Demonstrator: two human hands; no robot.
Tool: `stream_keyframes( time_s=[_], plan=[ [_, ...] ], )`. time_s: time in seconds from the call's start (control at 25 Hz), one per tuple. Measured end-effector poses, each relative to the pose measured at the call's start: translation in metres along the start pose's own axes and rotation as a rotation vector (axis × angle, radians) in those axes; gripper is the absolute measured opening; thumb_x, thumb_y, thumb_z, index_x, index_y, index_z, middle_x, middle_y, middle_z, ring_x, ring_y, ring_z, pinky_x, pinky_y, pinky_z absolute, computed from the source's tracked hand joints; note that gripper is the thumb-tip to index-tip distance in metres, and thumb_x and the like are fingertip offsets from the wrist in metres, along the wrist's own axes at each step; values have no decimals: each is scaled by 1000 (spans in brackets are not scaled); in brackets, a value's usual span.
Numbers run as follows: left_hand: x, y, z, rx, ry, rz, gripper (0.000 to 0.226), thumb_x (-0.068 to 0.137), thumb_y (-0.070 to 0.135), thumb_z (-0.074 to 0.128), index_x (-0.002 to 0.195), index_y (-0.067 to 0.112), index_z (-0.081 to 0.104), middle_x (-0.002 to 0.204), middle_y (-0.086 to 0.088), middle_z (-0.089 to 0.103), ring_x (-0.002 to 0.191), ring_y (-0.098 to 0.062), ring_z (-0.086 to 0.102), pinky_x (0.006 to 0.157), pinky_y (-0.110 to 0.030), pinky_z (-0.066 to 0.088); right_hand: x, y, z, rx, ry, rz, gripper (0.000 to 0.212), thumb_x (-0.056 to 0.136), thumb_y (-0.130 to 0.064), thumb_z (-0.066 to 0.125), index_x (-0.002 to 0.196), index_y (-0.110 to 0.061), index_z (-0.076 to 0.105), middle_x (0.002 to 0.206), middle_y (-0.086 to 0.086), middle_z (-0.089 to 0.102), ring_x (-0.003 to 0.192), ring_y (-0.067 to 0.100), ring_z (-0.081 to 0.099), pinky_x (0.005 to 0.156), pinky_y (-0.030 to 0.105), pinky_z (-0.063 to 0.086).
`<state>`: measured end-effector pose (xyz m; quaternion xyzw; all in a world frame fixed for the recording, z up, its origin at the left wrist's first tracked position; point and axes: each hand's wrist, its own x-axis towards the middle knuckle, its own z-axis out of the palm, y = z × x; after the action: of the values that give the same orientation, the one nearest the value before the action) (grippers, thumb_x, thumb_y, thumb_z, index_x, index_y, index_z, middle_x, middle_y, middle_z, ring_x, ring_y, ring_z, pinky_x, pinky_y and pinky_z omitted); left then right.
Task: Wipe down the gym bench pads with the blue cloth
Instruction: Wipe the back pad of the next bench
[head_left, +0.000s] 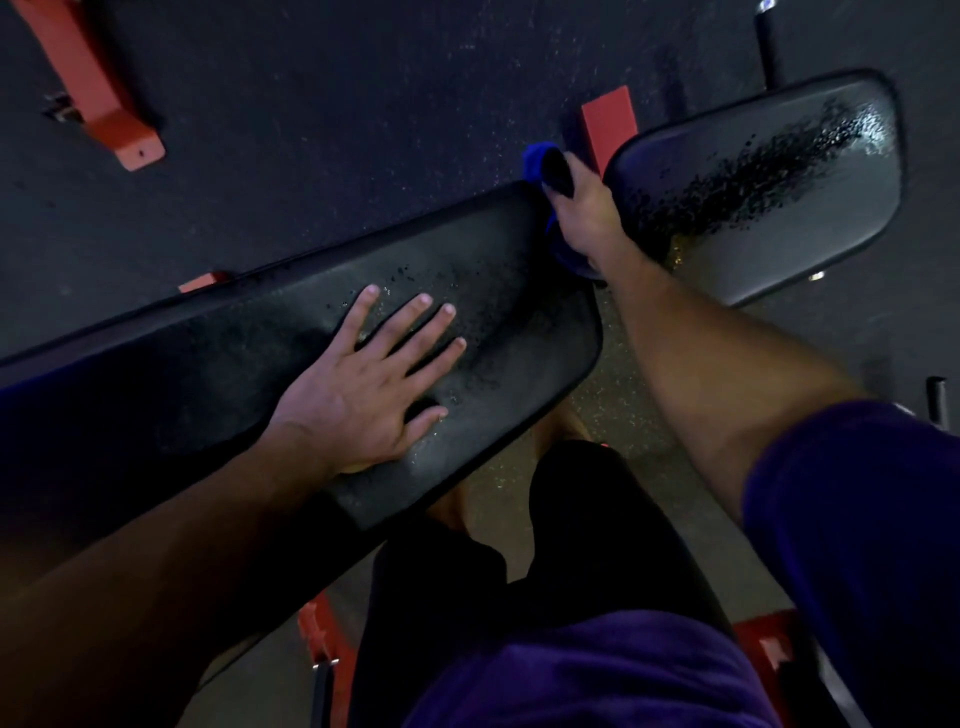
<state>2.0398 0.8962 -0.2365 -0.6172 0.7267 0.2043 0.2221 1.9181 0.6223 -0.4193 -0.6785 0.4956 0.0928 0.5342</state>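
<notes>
A long black bench pad (234, 358) runs from the left edge to the middle, speckled with droplets. My left hand (374, 379) lies flat on it with fingers spread. A shorter black seat pad (810, 208) sits at the upper right, wet with a streak of droplets. My right hand (582, 208) grips the blue cloth (537, 156) in the gap between the two pads, at the long pad's far corner. Most of the cloth is hidden by the hand.
Red frame parts show around the bench: a leg (93, 88) at the upper left, a bracket (608, 124) behind the gap, feet (317, 634) below. The dark speckled floor (337, 104) surrounds everything. My dark shorts (545, 571) and purple shirt fill the bottom.
</notes>
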Motion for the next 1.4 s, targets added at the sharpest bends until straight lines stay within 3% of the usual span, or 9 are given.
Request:
stream_keyframes(
  time_s=[0.36,0.52,0.64,0.76,0.84,1.0,1.2,1.28,1.4],
  plan=[
    [-1,-1,-3,-13,4,-12,74,103,64,19,162,20,20,171,-10,9,158,-31,5,123,-64,5,-132,81,4,90,64,367,47,102,-23,50,148,-16,41,137,13,57,125,27,53,85,16,32],
    [-2,-1,-2,-46,1,-13,74,103,64,19,162,21,20,171,-10,9,158,-31,5,123,-64,5,-97,52,-23,15,49,224,42,101,-25,51,142,-20,47,127,9,62,116,25,58,86,21,37],
    [-2,-1,-2,-67,7,-11,73,103,63,23,162,20,22,170,-11,12,158,-32,7,123,-63,5,-24,1,-44,69,41,53,43,97,-28,56,139,-22,52,124,-1,63,116,16,57,100,28,42],
    [-3,-2,-1,-80,19,-9,72,103,62,24,162,19,23,170,-12,12,157,-33,8,123,-62,5,30,-49,-37,-14,-240,23,44,95,-28,60,139,-23,54,127,-5,61,120,15,56,110,36,40],
    [-4,-2,0,-86,29,-9,72,104,62,23,162,19,21,171,-12,9,158,-33,6,123,-62,4,36,-61,-18,-234,-394,39,43,93,-40,59,133,-26,59,130,-3,61,119,18,57,108,36,40],
    [-3,-1,3,-87,43,-21,73,103,62,20,163,20,18,171,-12,7,158,-33,3,123,-62,1,25,-81,5,-340,-402,77,60,78,-60,52,127,-28,62,126,2,63,112,25,60,98,38,43],
    [-4,-1,0,-110,37,-26,72,103,61,23,162,20,22,170,-12,10,158,-33,4,123,-62,2,-19,-127,37,-431,-606,-330,51,97,-45,47,143,-23,49,137,-9,52,121,10,48,99,23,33],
    [-4,-2,-1,-119,31,-23,72,102,60,26,161,19,27,170,-12,14,157,-33,7,123,-62,4,-12,-108,32,-474,-564,-408,57,99,-48,44,146,-16,45,145,4,50,131,19,47,109,28,30],
    [-5,-1,2,-99,36,-20,72,103,61,22,162,20,22,170,-12,11,158,-33,5,123,-62,2,14,-70,-6,-542,-456,-171,56,100,-51,43,146,-19,46,145,11,51,134,27,47,111,35,33]
  ],
)
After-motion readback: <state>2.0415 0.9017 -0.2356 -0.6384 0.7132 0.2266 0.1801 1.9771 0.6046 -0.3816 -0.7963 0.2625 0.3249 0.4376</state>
